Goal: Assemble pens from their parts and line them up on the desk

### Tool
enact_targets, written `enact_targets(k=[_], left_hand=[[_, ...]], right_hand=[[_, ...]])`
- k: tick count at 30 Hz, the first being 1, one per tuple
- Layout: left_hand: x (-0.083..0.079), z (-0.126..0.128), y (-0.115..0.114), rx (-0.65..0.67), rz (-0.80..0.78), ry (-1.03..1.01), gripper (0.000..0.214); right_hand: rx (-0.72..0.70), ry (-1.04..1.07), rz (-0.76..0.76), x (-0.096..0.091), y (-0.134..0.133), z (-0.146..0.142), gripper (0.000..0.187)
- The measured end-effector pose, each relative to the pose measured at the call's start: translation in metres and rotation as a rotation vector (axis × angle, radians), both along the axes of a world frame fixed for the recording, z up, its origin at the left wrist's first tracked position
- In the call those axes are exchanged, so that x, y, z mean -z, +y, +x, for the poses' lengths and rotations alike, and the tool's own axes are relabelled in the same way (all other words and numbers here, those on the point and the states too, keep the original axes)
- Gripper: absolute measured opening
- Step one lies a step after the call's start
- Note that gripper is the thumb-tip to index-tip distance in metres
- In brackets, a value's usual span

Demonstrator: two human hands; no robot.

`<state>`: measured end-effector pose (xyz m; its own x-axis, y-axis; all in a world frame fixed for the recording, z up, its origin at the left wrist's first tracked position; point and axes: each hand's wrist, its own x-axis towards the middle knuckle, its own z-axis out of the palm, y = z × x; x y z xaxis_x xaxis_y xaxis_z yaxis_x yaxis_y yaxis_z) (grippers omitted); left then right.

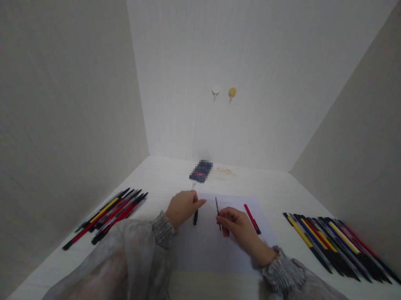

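Right hand point(238, 226) pinches thin black refill point(217, 207) over paper point(215, 253); left hand point(182, 207) grips short black barrel point(195, 218), probably. Mid pen assembly, I'd judge; next needs refill tip lined up with barrel opening.

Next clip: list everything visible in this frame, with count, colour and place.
left pens: many, black, red, yellow, grey; desk, left of the paper
right pens: many, black, yellow, blue, red; desk, right of the paper
paper sheet: one, white; desk centre, under the hands
red pen: one, red; on the paper, beside the right hand
thin refill: one, dark; pinched in the right hand
black pen part: one, black; at the left fingertips
pixelated flat object: one, dark; back of the desk
white hook: one; back wall
yellow hook: one; back wall
desk: one, white
left hand: grey sleeve
right hand: grey sleeve
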<state>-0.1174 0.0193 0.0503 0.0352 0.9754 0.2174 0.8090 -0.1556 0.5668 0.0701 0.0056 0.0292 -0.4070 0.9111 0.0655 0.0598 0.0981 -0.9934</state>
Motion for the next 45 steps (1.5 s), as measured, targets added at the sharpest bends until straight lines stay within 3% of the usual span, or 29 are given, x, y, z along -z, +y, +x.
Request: enact_targets(k=[2, 5, 10, 13, 18, 22, 39, 45], left_hand=[[0.003, -0.002, -0.003, -0.007, -0.059, 0.182, 0.044], [0.008, 0.000, -0.006, 0.021, -0.142, 0.289, 0.041], [0.015, 0.002, 0.001, 0.036, -0.170, 0.182, 0.028], [0.012, 0.004, 0.007, 0.107, -0.176, -0.130, 0.032], [-0.001, 0.009, 0.004, 0.147, -0.237, -0.940, 0.037], [-0.003, 0.012, 0.000, 0.180, -0.315, -1.213, 0.033], [-0.003, 0.018, -0.006, 0.232, -0.347, -1.210, 0.032], [-0.005, 0.023, -0.009, 0.273, -0.393, -1.129, 0.031]], right_hand=[[0.002, -0.006, -0.001, 0.000, 0.000, 0.000, 0.019], [0.012, -0.017, -0.006, 0.001, 0.001, 0.001, 0.019], [0.015, -0.015, -0.027, 0.003, 0.001, 0.000, 0.021], [0.009, -0.011, -0.043, 0.003, 0.001, -0.001, 0.020], [-0.008, -0.012, -0.066, 0.005, 0.001, 0.000, 0.020], [-0.025, -0.028, -0.082, 0.007, 0.001, 0.000, 0.020], [-0.050, -0.038, -0.084, 0.007, 0.000, -0.001, 0.021], [0.056, -0.060, -0.004, 0.002, 0.002, -0.001, 0.018]])
